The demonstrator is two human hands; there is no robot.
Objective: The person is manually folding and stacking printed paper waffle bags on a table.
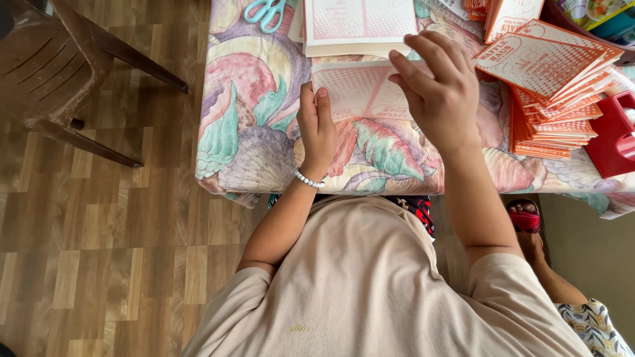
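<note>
Paper sheet, printed in red and white, lies flat on the bench directly before the person. Judged light, thin and floppy, easily creased; best taken at an edge or corner. Left hand rests edge-on at its left margin, fingers straight, clasping nothing. Right hand presses its right part, fingers curled, nothing pinched. Count: one scissors, one chair, two sheet stacks.
</note>
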